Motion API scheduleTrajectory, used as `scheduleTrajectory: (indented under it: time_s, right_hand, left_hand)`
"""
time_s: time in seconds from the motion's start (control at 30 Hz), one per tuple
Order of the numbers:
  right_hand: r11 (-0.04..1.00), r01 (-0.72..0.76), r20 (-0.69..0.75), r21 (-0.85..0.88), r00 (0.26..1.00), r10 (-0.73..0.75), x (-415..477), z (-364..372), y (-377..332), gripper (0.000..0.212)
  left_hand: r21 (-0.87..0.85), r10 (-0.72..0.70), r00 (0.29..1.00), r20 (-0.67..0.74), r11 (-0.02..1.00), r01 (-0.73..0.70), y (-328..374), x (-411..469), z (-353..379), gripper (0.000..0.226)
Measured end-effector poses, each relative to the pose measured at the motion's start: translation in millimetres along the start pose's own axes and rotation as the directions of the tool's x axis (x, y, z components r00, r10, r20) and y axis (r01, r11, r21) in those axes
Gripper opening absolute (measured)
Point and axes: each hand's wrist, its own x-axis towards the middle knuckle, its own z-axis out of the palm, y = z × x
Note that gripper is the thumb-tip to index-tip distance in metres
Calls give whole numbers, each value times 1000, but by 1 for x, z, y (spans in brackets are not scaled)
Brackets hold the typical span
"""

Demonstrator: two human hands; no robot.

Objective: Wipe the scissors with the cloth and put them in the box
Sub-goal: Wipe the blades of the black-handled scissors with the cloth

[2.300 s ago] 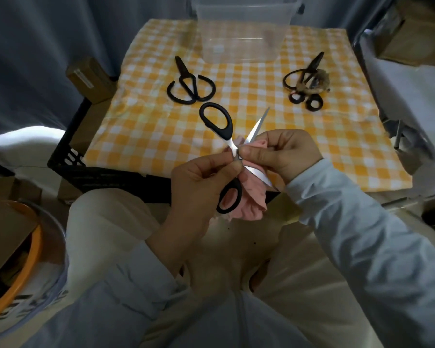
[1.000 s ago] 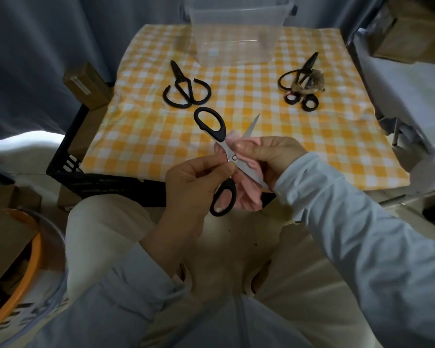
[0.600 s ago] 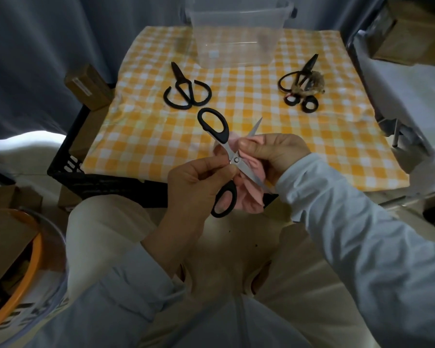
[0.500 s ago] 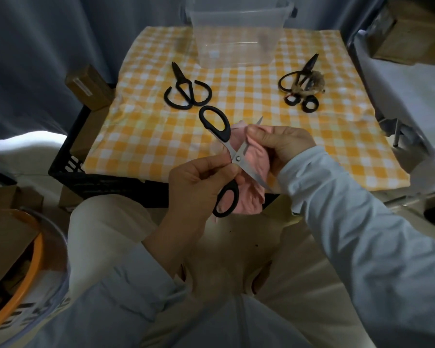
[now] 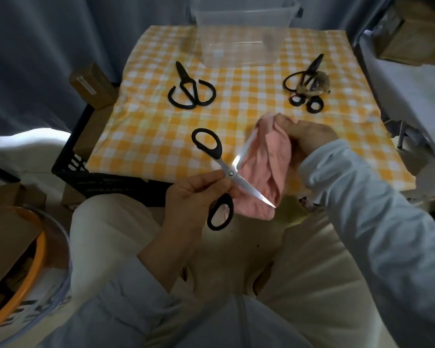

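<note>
My left hand (image 5: 194, 194) pinches a pair of black-handled scissors (image 5: 212, 151) near the pivot, blades spread wide open above my lap. My right hand (image 5: 304, 136) grips a pink cloth (image 5: 266, 172) at the tip of the upper blade; the cloth hangs down behind both blades. A clear plastic box (image 5: 244, 41) stands at the far edge of the yellow checked tabletop (image 5: 148, 136).
A black scissors pair (image 5: 189, 90) lies on the left of the checked cloth. More black scissors (image 5: 305, 82) lie at the right with a brownish clump. A black crate (image 5: 86, 172) sits under the table; cardboard boxes and an orange-rimmed bin (image 5: 23, 272) are at the left.
My right hand has slid the pink cloth from the pivot out along the upper blade to its tip. The left hand has kept its pinch near the pivot.
</note>
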Motion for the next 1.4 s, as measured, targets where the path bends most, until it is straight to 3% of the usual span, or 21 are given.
scheduleTrajectory:
  time_s: [0.07,0.23,0.4,0.63,0.73,0.87,0.97,1.1,1.33,1.4]
  right_hand:
    - [998,-64,69,3,996,63,-8,1,9,16]
    - [992,-114,274,-61,953,127,-25,4,17,47]
    - [992,-121,448,-38,885,125,-35,10,18,22]
    - [978,86,301,-188,953,-26,-31,17,25,21]
    - [948,194,271,-252,955,-124,-32,19,27,10]
    - [973,175,188,-152,971,-146,-31,17,31,8]
    - [992,94,196,-84,978,-76,-32,13,28,9]
    - [983,118,283,-142,956,-74,-39,16,28,13]
    - [949,204,231,-239,962,-148,-37,21,31,23]
    - [948,211,218,-238,963,-159,-41,24,33,16]
  left_hand:
    - [-92,-60,997,43,994,64,3,2,3,23]
    - [-172,-97,991,86,979,111,6,7,3,27]
    - [-102,-26,998,49,994,31,4,10,2,14]
    - [40,62,998,1,997,-62,1,9,3,27]
    - [75,84,996,-9,994,-83,3,10,5,17]
    - [48,98,995,-33,994,-97,4,10,5,13]
    - [63,112,992,-61,992,-108,5,9,5,13]
    - [54,111,992,-56,993,-108,5,9,7,14]
    - [83,125,991,-45,989,-121,4,7,10,15]
    - [77,126,991,-52,990,-121,5,7,11,17]
